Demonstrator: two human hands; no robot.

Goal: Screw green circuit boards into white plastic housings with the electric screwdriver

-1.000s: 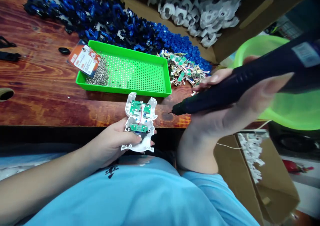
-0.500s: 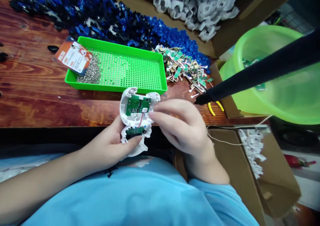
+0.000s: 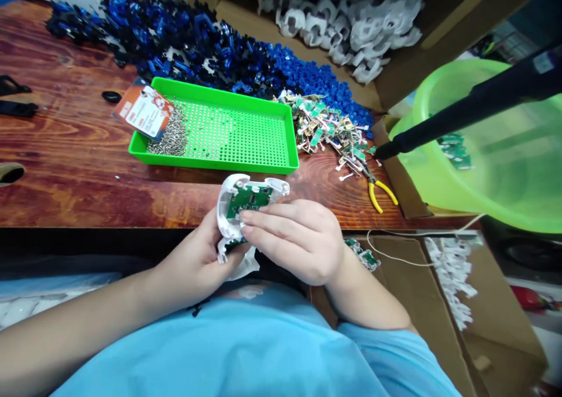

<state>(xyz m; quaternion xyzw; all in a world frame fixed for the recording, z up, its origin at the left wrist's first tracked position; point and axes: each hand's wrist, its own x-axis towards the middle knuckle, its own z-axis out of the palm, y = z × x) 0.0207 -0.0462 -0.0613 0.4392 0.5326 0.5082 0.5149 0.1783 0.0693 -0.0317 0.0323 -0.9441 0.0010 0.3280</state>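
Note:
My left hand [image 3: 197,259] grips a white plastic housing [image 3: 230,201] with a green circuit board [image 3: 248,197] set in it, held just off the table's front edge. Across the lower part of that housing lie the fingers of my right hand [image 3: 294,239], pressing on the board. A dark electric screwdriver [image 3: 465,107] hangs free at the right, its tip above the small green boards, with no hand on it.
A green perforated tray [image 3: 246,130] holds screws [image 3: 173,136] and an orange card [image 3: 144,110]. Behind lie blue parts [image 3: 188,34], white housings [image 3: 342,10] in a carton, small boards [image 3: 327,127], yellow-handled pliers [image 3: 380,189] and a green basin [image 3: 504,157].
My right hand let go of the screwdriver, which swung up and right, and came onto the housing in my left hand. The fingers have slid further left over the board.

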